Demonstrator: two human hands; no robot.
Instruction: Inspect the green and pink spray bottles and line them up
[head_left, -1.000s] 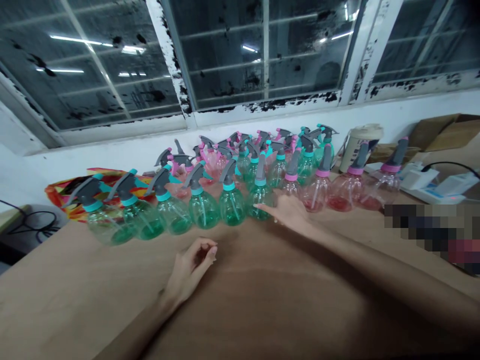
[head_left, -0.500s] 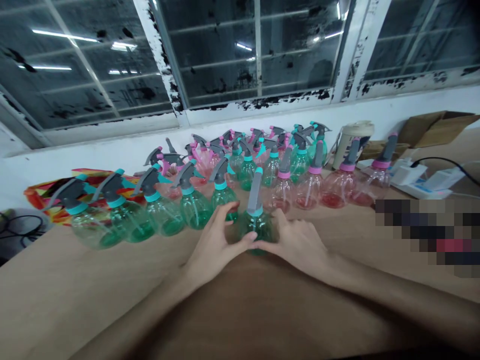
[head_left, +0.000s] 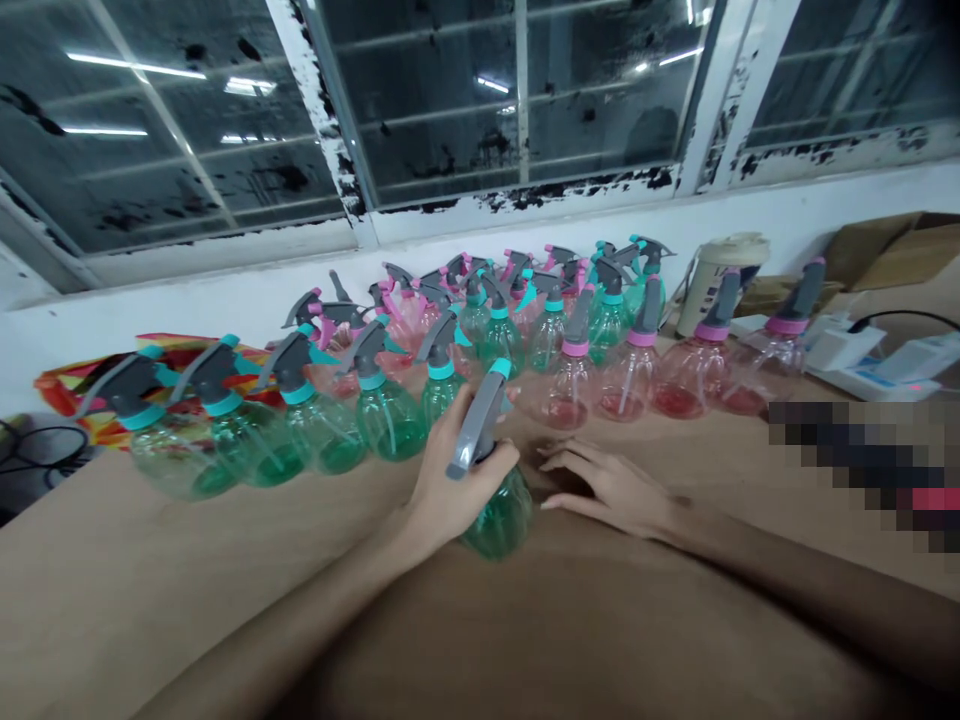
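My left hand [head_left: 457,485] is closed around the neck of a green spray bottle [head_left: 496,520] with a grey trigger head and turquoise collar. The bottle tilts a little, its head leaning over my thumb; whether its base touches the table I cannot tell. Just to its right, my right hand [head_left: 611,485] is apart from the bottle, palm down and low over the table, with fingers spread and nothing in them. Several green spray bottles [head_left: 326,435] stand in a row left of my hands. Pink spray bottles [head_left: 568,395] are lined up on the right.
Behind, more pink and green bottles [head_left: 499,340] crowd against the wall under the window. A beige cup [head_left: 716,285], a power strip with plugs [head_left: 877,370] and a cardboard box [head_left: 889,250] sit at the right. Colourful wrapping [head_left: 56,385] lies at the left.
Both hands were cupped around the green bottle. Now my left hand grips its neck, the bottle has come nearer and tilted, and my right hand has let go and moved right.
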